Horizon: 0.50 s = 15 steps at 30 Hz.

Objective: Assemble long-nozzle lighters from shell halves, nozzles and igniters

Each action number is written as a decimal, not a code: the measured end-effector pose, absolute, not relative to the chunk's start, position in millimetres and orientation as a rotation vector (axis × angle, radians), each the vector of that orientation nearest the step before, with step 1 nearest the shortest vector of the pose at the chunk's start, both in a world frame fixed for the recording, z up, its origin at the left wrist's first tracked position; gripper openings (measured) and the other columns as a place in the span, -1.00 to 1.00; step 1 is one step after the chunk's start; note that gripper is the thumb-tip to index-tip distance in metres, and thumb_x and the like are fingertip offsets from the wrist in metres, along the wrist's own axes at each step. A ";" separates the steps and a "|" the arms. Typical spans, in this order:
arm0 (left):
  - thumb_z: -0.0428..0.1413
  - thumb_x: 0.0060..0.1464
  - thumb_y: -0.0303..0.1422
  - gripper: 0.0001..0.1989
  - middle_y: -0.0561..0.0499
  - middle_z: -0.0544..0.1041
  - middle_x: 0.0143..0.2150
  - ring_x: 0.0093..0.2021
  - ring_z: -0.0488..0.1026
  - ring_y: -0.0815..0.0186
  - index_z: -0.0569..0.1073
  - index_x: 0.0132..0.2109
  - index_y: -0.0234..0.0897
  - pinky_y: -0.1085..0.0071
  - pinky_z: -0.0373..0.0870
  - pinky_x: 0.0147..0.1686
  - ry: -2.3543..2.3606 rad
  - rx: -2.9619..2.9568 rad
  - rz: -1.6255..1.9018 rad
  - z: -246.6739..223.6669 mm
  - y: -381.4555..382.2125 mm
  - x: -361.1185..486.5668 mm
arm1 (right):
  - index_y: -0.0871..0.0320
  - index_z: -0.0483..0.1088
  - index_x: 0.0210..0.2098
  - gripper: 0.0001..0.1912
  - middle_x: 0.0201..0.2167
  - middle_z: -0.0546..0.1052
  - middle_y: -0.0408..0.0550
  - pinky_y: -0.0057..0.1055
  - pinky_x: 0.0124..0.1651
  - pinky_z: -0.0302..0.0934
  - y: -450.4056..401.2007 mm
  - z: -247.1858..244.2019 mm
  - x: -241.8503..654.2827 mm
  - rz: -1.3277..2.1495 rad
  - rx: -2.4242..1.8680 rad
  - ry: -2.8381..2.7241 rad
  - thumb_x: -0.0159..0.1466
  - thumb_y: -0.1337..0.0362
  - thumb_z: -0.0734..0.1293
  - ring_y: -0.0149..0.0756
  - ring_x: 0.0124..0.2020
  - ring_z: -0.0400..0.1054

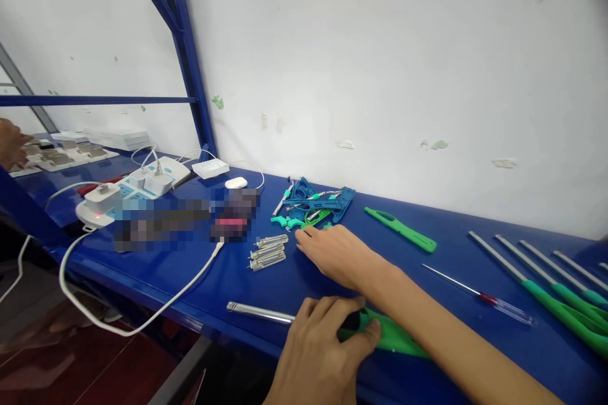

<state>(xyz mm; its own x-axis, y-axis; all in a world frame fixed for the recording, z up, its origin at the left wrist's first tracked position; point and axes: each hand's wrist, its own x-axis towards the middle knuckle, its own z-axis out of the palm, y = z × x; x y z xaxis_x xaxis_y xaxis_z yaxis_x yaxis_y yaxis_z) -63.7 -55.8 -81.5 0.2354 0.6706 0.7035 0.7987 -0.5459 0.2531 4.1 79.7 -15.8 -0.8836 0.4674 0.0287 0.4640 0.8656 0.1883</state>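
Observation:
My left hand [320, 348] is closed around a green-handled long-neck lighter [401, 335]. Its metal tube [261, 312] points left along the table edge, and a dark part shows beside my thumb. My right hand [332, 253] reaches across above it, fingers bent down at the near side of a pile of blue plastic shells [327, 202] and small green pieces [287, 222]. What those fingertips hold, if anything, is hidden. Just left of them lie several small clear cartridges with metal tips [268, 253].
A green handle shell [401, 229] and a screwdriver [494, 302] lie to the right, beside several long-neck lighters [565, 304]. Leftward are a power strip [156, 177], a white cable [142, 329] and blurred-out items. Another person's hand [12, 144] is at far left.

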 end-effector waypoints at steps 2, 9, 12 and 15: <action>0.08 0.14 -0.57 -0.66 -0.07 0.67 -0.03 -0.18 0.65 0.17 0.57 -0.02 -0.16 0.30 0.43 -0.36 -1.409 -2.321 -1.205 -81.3 -55.6 -63.4 | 0.20 0.44 0.03 -0.74 -0.17 0.56 -0.08 -0.29 -0.20 0.46 77.2 -11.1 16.0 0.270 0.818 3.033 0.47 0.17 0.34 -0.34 -0.29 0.50; 0.03 0.17 -0.60 -0.62 -0.14 0.66 0.04 -0.10 0.65 0.11 0.59 0.02 -0.20 0.23 0.50 -0.32 -1.430 -2.380 -1.223 -76.8 -58.0 -64.3 | 0.09 0.30 -0.22 -0.68 -0.52 0.43 -0.19 -0.34 -0.39 0.14 73.0 -4.9 92.8 -0.046 1.191 3.058 0.57 0.23 0.02 -0.27 -0.51 0.36; 0.01 0.19 -0.63 -0.59 -0.13 0.65 0.07 -0.05 0.64 0.10 0.58 0.03 -0.19 0.20 0.53 -0.26 -1.456 -2.402 -1.224 -75.8 -59.9 -64.1 | 0.05 0.28 -0.28 -0.64 -0.51 0.43 -0.18 -0.34 -0.39 0.11 73.0 -9.8 124.2 -0.246 1.372 3.020 0.57 0.15 0.01 -0.25 -0.49 0.37; 0.01 0.21 -0.65 -0.57 -0.08 0.63 0.11 -0.01 0.62 0.09 0.57 0.06 -0.14 0.14 0.56 -0.17 -1.506 -2.413 -1.199 -77.6 -61.1 -63.6 | 0.04 0.33 -0.25 -0.64 -0.49 0.46 -0.20 -0.37 -0.39 0.13 69.9 -13.1 142.1 -0.501 1.428 2.981 0.56 0.09 0.04 -0.30 -0.49 0.34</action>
<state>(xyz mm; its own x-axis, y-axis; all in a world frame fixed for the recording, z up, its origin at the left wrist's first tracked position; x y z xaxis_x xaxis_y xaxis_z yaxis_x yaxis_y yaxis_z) -63.6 -61.1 -77.6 0.2227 0.7411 0.6333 0.7834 -0.5227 0.3362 142.1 69.9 -13.1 -0.6187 0.7840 0.0516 0.7240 0.5944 -0.3499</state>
